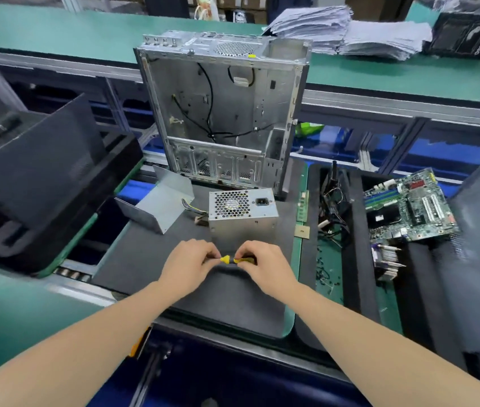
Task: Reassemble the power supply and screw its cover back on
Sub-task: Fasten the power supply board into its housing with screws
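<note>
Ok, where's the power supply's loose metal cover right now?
In the head view the cover lies on the dark mat, left of centre, just left of the power supply and in front of the open computer case.

Both hands (187, 267) (265, 267) pinch screwdriver (234, 260) — power supply (241, 214) beyond.

Green-topped workbenches (56, 33) run across the room under even light, paper stacks (350, 30) on the far one, blue bins (444, 155) beneath.
</note>
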A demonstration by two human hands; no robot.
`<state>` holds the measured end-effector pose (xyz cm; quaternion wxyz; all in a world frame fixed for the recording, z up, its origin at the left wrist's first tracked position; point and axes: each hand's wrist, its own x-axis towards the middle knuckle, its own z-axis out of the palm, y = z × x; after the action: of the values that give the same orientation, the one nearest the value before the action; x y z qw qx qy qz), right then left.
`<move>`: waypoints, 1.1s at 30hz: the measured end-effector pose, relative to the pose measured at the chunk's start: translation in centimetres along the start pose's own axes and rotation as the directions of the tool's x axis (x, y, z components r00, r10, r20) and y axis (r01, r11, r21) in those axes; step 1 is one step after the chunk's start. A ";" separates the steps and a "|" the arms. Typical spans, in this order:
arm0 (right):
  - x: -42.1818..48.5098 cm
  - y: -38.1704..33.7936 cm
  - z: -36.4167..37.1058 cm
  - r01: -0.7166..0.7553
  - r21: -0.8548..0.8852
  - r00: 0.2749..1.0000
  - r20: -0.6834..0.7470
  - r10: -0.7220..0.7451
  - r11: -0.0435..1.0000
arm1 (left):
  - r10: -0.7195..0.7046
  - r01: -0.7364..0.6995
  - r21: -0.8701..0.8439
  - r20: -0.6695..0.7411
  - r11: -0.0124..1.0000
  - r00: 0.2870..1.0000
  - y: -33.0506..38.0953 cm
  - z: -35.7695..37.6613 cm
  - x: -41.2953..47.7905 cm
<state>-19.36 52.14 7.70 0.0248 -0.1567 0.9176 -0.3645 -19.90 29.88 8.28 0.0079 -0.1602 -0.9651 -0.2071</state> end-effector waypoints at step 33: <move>-10.3 15.8 -13.0 -0.617 0.019 0.727 -0.371 0.578 0.787 | 0.419 -0.390 -0.208 0.125 0.897 0.899 16.2 11.5 10.6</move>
<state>-15.95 74.74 5.82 -0.0344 0.2149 0.9254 -0.3102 -24.29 51.73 5.04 -0.0444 -0.3746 -0.8853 -0.2720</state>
